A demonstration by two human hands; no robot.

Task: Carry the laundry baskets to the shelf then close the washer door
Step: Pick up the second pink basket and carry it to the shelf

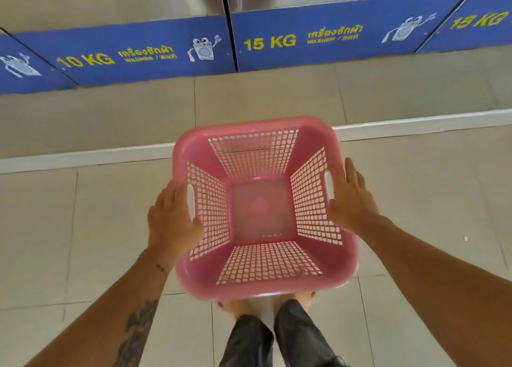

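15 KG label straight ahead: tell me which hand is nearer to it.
Right. The right hand rests on the pink basket side just below and right of the 15 KG label; the left hand grips the opposite handle, farther left and lower.

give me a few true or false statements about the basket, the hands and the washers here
1. The pink laundry basket is empty. True.
2. Only one hand is on the basket. False: the left hand and the right hand are each at a side, by a handle slot.
3. The basket is blue. False: it is pink.
4. The blue panel at the base of one washer reads 10 KG. True.
5. The basket sits on a shelf. False: no shelf is in view; it is between the hands above the tiled floor.
6. The right hand's fingers lie fairly flat against the basket's side. True; whether its grip is closed cannot be told.
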